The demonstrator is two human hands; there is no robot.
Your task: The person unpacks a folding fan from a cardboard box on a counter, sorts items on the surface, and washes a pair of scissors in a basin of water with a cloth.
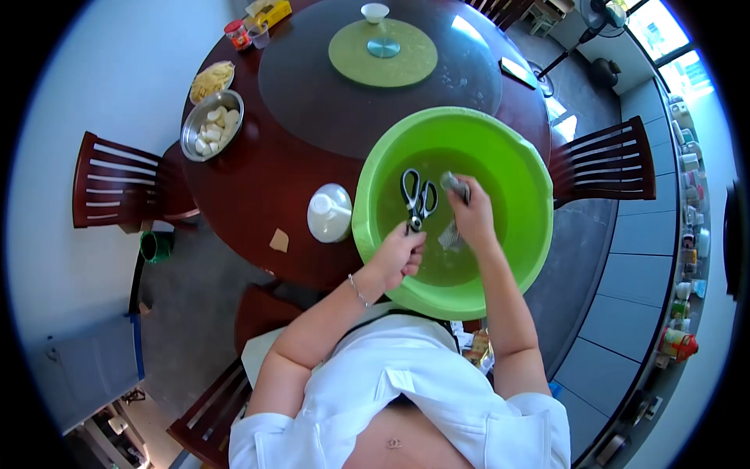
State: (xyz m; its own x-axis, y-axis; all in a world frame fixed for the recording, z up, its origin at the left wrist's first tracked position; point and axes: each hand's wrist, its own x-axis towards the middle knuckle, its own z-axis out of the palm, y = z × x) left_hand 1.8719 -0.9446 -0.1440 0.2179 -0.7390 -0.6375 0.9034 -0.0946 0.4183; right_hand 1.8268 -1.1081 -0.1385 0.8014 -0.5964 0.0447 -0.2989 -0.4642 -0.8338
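Dark red, round wooden table (pixel 281 184) bears a wide, bright green plastic basin (pixel 362 211) of cloudy water (pixel 500 227); over it, the left hand (pixel 398 256) grips black-handled metal scissors (pixel 415 223) below the pivot, loops pointing away from the body; the right hand (pixel 474 215) is closed on a grey patterned cloth (pixel 449 237), just beside them; the scissors should be stiff, fairly light and slippery if wet, the loops likely the safest hold, since the fingers hide the blades; the cloth looks soft and limp, easily pinched anywhere; outward, the basin's raised rim bounds sideways movement, with open room above the water; a white pump-top bottle (pixel 329 213) stands just beside the rim, left.
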